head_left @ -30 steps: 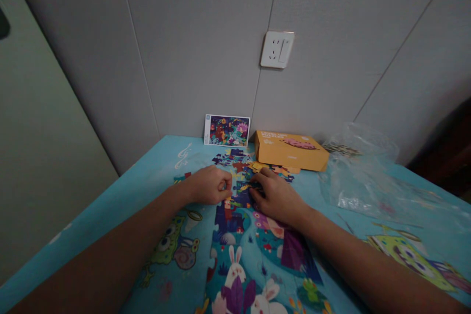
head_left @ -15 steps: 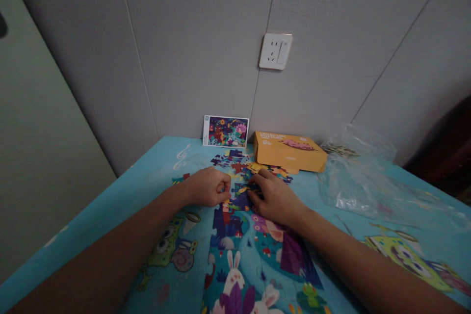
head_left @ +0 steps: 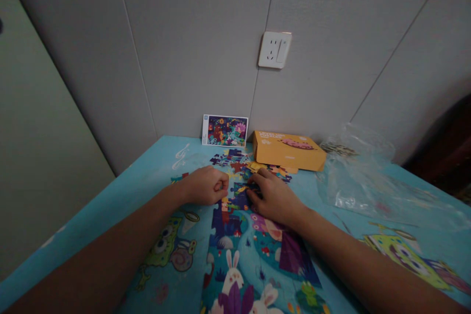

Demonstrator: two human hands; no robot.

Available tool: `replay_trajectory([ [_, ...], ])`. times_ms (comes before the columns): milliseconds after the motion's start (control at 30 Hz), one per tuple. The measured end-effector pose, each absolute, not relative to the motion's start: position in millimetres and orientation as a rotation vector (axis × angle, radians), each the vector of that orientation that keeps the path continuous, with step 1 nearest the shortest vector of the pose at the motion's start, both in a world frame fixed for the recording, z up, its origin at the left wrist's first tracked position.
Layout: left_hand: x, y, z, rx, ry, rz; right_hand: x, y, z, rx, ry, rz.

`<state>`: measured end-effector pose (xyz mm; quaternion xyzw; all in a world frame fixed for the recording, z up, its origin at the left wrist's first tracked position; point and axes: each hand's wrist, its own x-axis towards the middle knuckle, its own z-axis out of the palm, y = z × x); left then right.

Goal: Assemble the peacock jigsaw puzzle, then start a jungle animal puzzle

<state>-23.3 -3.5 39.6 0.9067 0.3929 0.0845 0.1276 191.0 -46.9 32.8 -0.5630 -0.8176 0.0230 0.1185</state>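
A partly joined jigsaw puzzle (head_left: 235, 235), with white rabbits at its near end, stretches away from me along the table. My left hand (head_left: 208, 185) is closed in a loose fist at the puzzle's left side; whatever its fingers may hold is hidden. My right hand (head_left: 274, 197) rests at the upper right of the joined part, thumb and fingers curled around a dark puzzle piece (head_left: 253, 187) that is mostly covered. Between the hands lies a purple-blue section (head_left: 240, 198). Beyond them are loose puzzle pieces (head_left: 230, 157), some piled near the box.
A picture card (head_left: 225, 131) leans on the wall beside a yellow puzzle box (head_left: 290, 151). Clear plastic bags (head_left: 360, 181) lie at the right, with a stack of pieces (head_left: 336, 149) by them. The blue tablecloth (head_left: 147, 167) carries printed cartoon figures. A socket (head_left: 274, 50) is on the wall.
Both hands stay in nearly the same place and pose. The whole view has shifted very slightly.
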Motion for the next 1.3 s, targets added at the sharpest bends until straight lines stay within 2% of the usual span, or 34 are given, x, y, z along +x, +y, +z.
replay_trajectory([
  [233,-23,-3,40,2.675,1.186,0.226,191,-48,33,-1.654,-2.388,0.055],
  [467,-25,6,38,2.62,1.636,0.283,190,-49,35,-1.673,-2.388,0.073],
  [767,-26,11,40,2.506,1.921,0.144,190,-49,35,-1.682,-2.392,0.065],
  [1000,-40,3,52,2.33,2.214,-0.093,190,-50,36,-1.675,-2.401,0.075],
  [1300,-42,0,44,2.286,2.109,-0.065,190,-49,35,-1.683,-2.409,0.054],
])
